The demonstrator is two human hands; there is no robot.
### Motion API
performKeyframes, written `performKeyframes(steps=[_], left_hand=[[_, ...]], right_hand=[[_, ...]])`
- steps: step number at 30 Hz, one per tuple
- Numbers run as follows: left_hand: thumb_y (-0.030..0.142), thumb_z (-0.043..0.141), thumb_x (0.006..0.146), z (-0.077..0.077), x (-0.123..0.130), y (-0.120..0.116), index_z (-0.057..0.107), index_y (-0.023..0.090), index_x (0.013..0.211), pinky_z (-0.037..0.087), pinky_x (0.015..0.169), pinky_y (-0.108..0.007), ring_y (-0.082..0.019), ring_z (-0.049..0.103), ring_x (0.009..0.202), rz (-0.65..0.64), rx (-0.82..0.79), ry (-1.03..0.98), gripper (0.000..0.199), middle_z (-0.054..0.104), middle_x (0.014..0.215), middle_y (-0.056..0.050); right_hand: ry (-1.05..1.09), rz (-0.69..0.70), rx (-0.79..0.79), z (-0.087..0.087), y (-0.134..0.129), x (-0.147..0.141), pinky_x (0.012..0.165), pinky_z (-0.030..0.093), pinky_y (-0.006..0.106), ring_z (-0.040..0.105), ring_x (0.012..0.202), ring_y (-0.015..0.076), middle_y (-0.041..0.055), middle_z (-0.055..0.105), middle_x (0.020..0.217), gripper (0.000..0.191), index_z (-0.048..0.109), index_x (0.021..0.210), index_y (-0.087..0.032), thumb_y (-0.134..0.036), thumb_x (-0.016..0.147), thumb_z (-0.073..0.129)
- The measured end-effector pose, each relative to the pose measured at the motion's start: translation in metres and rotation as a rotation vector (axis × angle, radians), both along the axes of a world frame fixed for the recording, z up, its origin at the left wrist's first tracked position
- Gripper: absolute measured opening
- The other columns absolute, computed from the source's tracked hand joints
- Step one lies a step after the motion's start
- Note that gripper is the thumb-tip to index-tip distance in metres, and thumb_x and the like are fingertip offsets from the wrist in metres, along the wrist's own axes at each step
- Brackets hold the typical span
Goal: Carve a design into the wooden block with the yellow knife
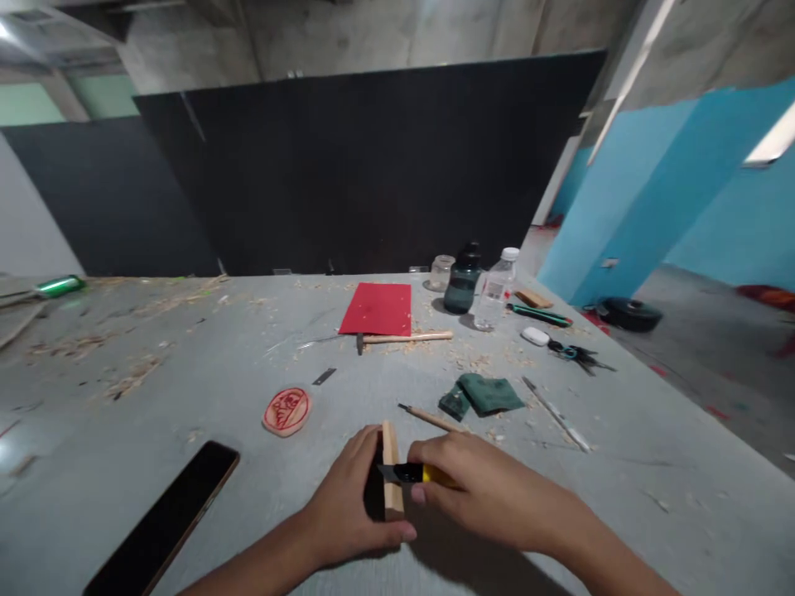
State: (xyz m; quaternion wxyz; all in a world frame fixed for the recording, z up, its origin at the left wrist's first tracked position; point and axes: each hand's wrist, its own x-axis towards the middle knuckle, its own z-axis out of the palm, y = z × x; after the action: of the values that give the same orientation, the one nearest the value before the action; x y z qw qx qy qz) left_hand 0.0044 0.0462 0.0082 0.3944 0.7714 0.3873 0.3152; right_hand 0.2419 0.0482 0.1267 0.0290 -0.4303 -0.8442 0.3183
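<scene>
Though I can read no lettering anywhere, my left hand (348, 505) clamps the wood block (391, 476) upright on the desk (621, 497). My right hand (478, 488) grips a yellow utility knife (413, 473), blade against the block between both hands.

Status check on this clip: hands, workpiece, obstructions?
Left hand steadies wood block on edge. Right hand grips yellow knife, blade on block. Pencil lies just beyond.

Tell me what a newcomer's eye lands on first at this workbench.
First, at the near edge, the left hand steadies a small wood block stood on edge while the right hand holds a yellow-handled knife against it. Next, the red sheet stands out mid-table beside a small hammer, and a dark phone lies at the near left.
</scene>
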Motion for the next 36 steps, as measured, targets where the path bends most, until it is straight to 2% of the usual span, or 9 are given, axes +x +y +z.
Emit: performKeyframes(steps=[8, 13, 19, 23, 27, 30, 33, 36], left_hand=[[0.092, 0.083, 0.072, 0.002, -0.004, 0.002, 0.060, 0.021, 0.137, 0.052, 0.112, -0.053, -0.036, 0.062, 0.124, -0.020, -0.030, -0.005, 0.098, 0.065, 0.136, -0.014], [0.095, 0.080, 0.072, 0.000, -0.005, 0.002, 0.059, 0.021, 0.137, 0.054, 0.106, -0.051, -0.034, 0.064, 0.119, -0.031, -0.036, -0.014, 0.101, 0.066, 0.130, -0.013], [0.098, 0.079, 0.071, -0.002, -0.007, 0.005, 0.062, 0.021, 0.132, 0.055, 0.101, -0.050, -0.033, 0.066, 0.113, -0.056, -0.014, -0.005, 0.100, 0.069, 0.124, -0.012], [0.097, 0.080, 0.069, -0.004, -0.007, 0.009, 0.063, 0.019, 0.127, 0.054, 0.101, -0.051, -0.033, 0.066, 0.110, -0.058, 0.030, 0.026, 0.099, 0.070, 0.122, -0.013], [0.099, 0.080, 0.065, -0.004, -0.003, 0.014, 0.065, 0.018, 0.121, 0.056, 0.099, -0.054, -0.034, 0.067, 0.106, -0.008, 0.049, 0.050, 0.100, 0.071, 0.118, -0.014], [0.095, 0.084, 0.067, -0.002, 0.001, 0.014, 0.062, 0.020, 0.136, 0.055, 0.109, -0.058, -0.038, 0.067, 0.119, 0.040, 0.058, 0.061, 0.104, 0.071, 0.131, -0.015], [0.092, 0.087, 0.065, 0.001, 0.004, 0.011, 0.060, 0.020, 0.145, 0.054, 0.113, -0.062, -0.041, 0.068, 0.124, 0.081, 0.064, 0.102, 0.112, 0.072, 0.135, -0.017], [0.092, 0.089, 0.061, 0.005, 0.006, 0.009, 0.064, 0.018, 0.142, 0.056, 0.111, -0.062, -0.043, 0.071, 0.119, 0.090, 0.071, 0.151, 0.112, 0.073, 0.130, -0.018]], right_hand=[[0.018, -0.062, -0.034, -0.005, 0.000, -0.006, 0.076, 0.034, 0.034, 0.064, 0.089, 0.0206, 0.0052, 0.076, 0.097, 0.018, 0.073, 0.099, -0.021, -0.029, 0.108, 0.059], [0.039, -0.111, -0.032, -0.011, -0.006, -0.009, 0.076, 0.033, 0.034, 0.064, 0.087, 0.0211, 0.0061, 0.076, 0.096, 0.018, 0.074, 0.098, -0.021, -0.030, 0.107, 0.060], [0.181, -0.103, -0.111, -0.023, -0.005, -0.011, 0.077, 0.043, 0.033, 0.070, 0.085, 0.0212, 0.0056, 0.080, 0.094, 0.022, 0.076, 0.096, -0.023, -0.030, 0.106, 0.058], [0.228, -0.083, -0.130, -0.037, 0.003, -0.007, 0.079, 0.050, 0.034, 0.074, 0.086, 0.0235, 0.0072, 0.082, 0.095, 0.029, 0.079, 0.097, -0.024, -0.038, 0.108, 0.056], [0.170, -0.097, -0.009, -0.050, 0.011, -0.002, 0.079, 0.055, 0.036, 0.078, 0.087, 0.0273, 0.0116, 0.084, 0.100, 0.039, 0.082, 0.101, -0.024, -0.050, 0.108, 0.053], [0.083, -0.201, 0.162, -0.055, 0.019, 0.001, 0.078, 0.057, 0.040, 0.082, 0.093, 0.0331, 0.0147, 0.086, 0.108, 0.044, 0.083, 0.112, -0.025, -0.051, 0.105, 0.048], [-0.003, -0.336, 0.294, -0.053, 0.031, 0.009, 0.072, 0.055, 0.044, 0.083, 0.091, 0.0400, 0.0170, 0.086, 0.097, 0.054, 0.082, 0.117, -0.023, -0.059, 0.103, 0.044], [0.030, -0.388, 0.300, -0.044, 0.041, 0.022, 0.071, 0.055, 0.045, 0.082, 0.086, 0.0403, 0.0164, 0.085, 0.090, 0.060, 0.080, 0.113, -0.023, -0.067, 0.101, 0.042]])
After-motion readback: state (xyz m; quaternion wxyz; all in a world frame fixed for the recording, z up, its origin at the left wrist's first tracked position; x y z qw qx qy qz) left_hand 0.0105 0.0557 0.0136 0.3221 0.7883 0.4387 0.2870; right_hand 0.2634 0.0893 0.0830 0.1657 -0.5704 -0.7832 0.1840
